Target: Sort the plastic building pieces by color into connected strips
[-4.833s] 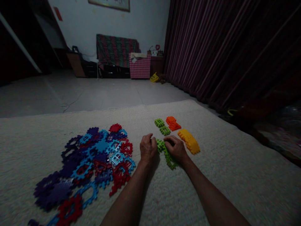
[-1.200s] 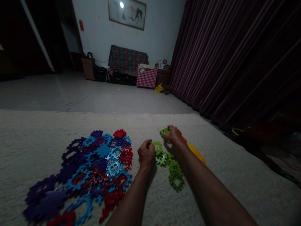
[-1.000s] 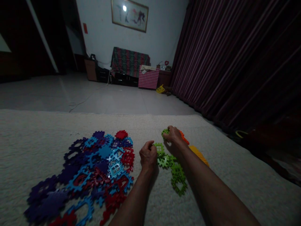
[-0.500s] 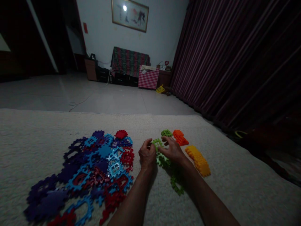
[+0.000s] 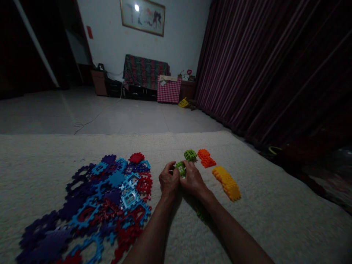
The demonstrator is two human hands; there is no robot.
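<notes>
The left hand point(image 5: 168, 179) and the right hand point(image 5: 193, 178) meet on the near part of a pale mat point(image 5: 272, 209), both grasping one green piece point(image 5: 180, 168) between them, its left edge at the left thumb and fingers, its right edge under the right. Fingers cover the piece's sides and the lower part is hard to make out, so whether another piece is joined to it I cannot tell. More green pieces point(image 5: 202, 215) lie nearer, mostly hidden under the right forearm, only a toothed strip showing. The held piece is bright green, flat and notched along its rim, with a window-like cross of bars in the middle, and it looks tilted up. Just beyond the right hand sits a rounded green stack point(image 5: 190, 155), also barred and toothed. To its right is an orange stack point(image 5: 206, 158), and nearer and farther right a yellow stack point(image 5: 227, 183) lies slumped in an overlapping row. Left of the left hand spreads a heap of purple, blue and red pieces point(image 5: 115, 179), overlapping so that many outlines are lost, its near end cut off by the frame. Past the mat, a dark curtain point(image 5: 242, 62) fades into shadow on the right.
</notes>
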